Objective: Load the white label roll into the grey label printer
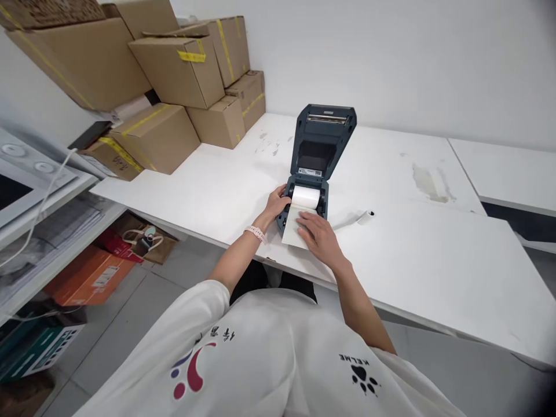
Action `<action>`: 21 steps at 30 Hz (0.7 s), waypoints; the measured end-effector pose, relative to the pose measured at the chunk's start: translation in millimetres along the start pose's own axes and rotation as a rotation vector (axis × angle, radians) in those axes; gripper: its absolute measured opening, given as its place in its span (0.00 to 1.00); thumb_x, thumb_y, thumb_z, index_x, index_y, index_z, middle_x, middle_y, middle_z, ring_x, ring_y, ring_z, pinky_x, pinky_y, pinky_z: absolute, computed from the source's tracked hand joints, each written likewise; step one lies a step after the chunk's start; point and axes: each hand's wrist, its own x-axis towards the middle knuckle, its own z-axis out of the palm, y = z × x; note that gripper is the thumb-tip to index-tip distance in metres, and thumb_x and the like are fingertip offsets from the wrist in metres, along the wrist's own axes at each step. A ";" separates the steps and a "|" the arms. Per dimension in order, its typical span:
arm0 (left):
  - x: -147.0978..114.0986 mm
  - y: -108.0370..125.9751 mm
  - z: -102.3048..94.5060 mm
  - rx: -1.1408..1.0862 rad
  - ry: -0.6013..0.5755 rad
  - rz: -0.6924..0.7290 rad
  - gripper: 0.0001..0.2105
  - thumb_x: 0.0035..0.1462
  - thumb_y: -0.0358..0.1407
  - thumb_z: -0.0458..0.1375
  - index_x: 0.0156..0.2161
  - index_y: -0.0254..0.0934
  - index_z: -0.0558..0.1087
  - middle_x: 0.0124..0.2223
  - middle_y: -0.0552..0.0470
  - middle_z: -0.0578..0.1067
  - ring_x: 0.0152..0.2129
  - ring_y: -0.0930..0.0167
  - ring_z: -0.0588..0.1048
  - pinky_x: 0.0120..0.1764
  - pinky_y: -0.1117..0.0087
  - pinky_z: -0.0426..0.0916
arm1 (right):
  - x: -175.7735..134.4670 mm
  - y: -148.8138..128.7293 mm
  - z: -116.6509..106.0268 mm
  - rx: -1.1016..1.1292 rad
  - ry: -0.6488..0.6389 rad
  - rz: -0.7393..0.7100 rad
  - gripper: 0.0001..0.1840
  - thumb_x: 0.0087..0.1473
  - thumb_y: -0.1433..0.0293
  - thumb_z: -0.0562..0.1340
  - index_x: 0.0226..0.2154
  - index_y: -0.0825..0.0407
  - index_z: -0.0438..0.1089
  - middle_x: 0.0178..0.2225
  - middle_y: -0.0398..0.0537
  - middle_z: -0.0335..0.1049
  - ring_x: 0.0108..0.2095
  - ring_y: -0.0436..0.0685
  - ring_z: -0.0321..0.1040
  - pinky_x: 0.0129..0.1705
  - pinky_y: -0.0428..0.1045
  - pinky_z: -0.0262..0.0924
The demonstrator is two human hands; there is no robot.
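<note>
Both at frame centre: my left hand [277, 204] grips the open printer [309, 179]; my right hand [322, 234], fingers spread, rests on paper [292, 229] I should keep straight.

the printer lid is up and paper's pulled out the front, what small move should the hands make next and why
Probably have the right hand smooth the paper strip straight, with the left hand steadying the printer. The roll sits in the open bay, the strip extends past the front, and the lid stands raised, so alignment seems worth settling first.
</note>
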 end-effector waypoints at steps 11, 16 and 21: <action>11.4 -16.4 -7.6 -0.041 -0.032 0.042 0.34 0.40 0.27 0.57 0.58 0.34 0.71 0.59 0.42 0.76 0.51 0.61 0.76 0.51 0.64 0.71 | 18.7 -34.9 -7.3 -0.196 -0.160 0.207 0.14 0.67 0.58 0.56 0.47 0.48 0.68 0.62 0.50 0.69 0.58 0.70 0.61 0.51 0.65 0.56; 14.5 -16.6 -8.4 0.024 -0.025 0.020 0.33 0.41 0.26 0.56 0.58 0.36 0.71 0.58 0.44 0.76 0.50 0.62 0.77 0.52 0.63 0.71 | 21.2 -45.1 -3.4 -0.246 -0.181 0.245 0.15 0.67 0.57 0.54 0.47 0.48 0.67 0.62 0.51 0.68 0.60 0.70 0.60 0.53 0.65 0.53; -2.8 -9.6 -11.8 0.086 -0.022 -0.003 0.31 0.49 0.32 0.60 0.61 0.39 0.69 0.62 0.44 0.73 0.57 0.58 0.73 0.58 0.58 0.68 | 17.1 -50.6 1.1 -0.249 -0.146 0.263 0.19 0.67 0.56 0.54 0.55 0.48 0.64 0.58 0.51 0.73 0.62 0.68 0.60 0.57 0.65 0.50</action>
